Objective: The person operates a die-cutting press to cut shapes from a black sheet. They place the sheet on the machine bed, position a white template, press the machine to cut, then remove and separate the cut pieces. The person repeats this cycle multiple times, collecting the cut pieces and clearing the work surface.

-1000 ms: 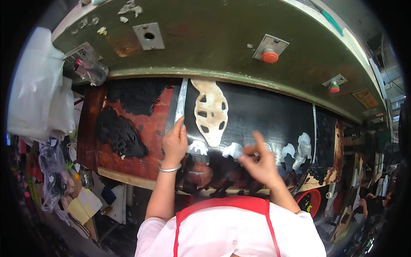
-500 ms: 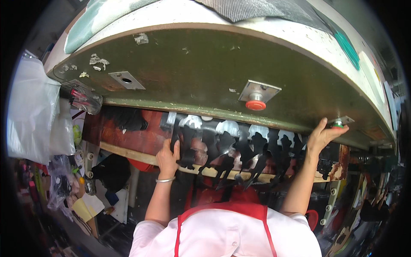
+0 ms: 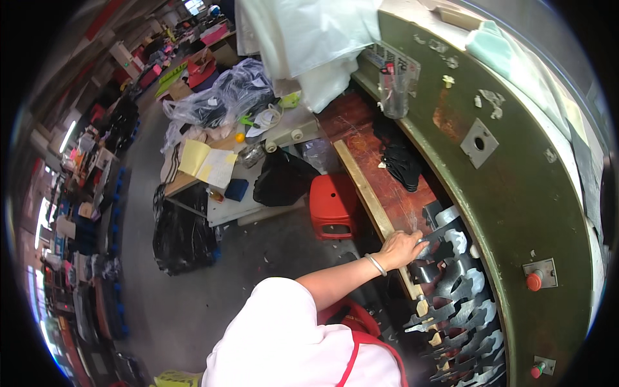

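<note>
At the near end of a dark strip of sheet full of cut-out gaps (image 3: 433, 315), my left hand (image 3: 401, 249) is closed with the sheet's edge between thumb and fingers. The sheet, black to shiny grey, lies across the reddish-brown work board (image 3: 348, 122) under the green machine beam (image 3: 477, 213). Pale silvery cut shapes (image 3: 456, 241) show along its far side. My right hand is out of view. A green push button (image 3: 538, 369) and a red push button (image 3: 534, 280) sit on the beam's face.
A stack of black cut pieces (image 3: 401, 166) lies further along the board. A clear cup with pens (image 3: 394, 93) is fixed to the beam. Beside the board stand a red stool (image 3: 333, 205), a black bag (image 3: 284, 180) and a cluttered side table (image 3: 242, 216).
My view has swung far to the left, bringing the aisle and side table in. My right hand, earlier at the green button, has left the picture. My left hand still grips the sheet's end.
</note>
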Tool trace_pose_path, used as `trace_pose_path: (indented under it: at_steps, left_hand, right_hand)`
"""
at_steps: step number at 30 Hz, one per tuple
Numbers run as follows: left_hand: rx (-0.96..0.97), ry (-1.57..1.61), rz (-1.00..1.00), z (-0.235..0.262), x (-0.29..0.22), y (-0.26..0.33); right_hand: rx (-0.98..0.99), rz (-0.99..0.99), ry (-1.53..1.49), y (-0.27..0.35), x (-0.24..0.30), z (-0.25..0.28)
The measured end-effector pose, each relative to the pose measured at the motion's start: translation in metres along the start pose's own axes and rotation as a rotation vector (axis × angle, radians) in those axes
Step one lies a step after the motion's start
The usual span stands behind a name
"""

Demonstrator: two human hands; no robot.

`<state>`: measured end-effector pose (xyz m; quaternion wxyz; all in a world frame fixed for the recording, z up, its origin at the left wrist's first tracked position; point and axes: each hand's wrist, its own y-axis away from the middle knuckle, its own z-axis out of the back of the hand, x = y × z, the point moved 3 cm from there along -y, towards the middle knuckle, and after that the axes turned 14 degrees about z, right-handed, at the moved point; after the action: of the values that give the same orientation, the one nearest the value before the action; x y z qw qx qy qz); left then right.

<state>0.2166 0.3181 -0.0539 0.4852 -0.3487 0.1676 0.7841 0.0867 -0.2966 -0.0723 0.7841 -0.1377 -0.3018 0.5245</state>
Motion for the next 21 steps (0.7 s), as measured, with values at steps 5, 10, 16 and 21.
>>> trace_pose_path:
  at_steps: [5, 10, 16, 21]
  left_hand:
    - [0.084, 0.091, -0.05, 0.018, 0.012, 0.028]
    - [0.246, 0.158, -0.044, 0.058, 0.028, 0.059]
    - [0.442, -0.303, 0.045, 0.085, 0.045, 0.094]
    - [0.308, -0.227, -0.047, 0.092, 0.065, 0.129]
  right_hand:
    - [-0.112, 0.034, -0.079, 0.021, 0.006, 0.014]
    - [-0.302, 0.182, -0.309, -0.028, 0.169, 0.03]
    - [0.567, 0.574, -0.67, 0.033, 0.423, -0.027]
    - [0.433, 0.431, -0.608, 0.106, 0.463, -0.047]
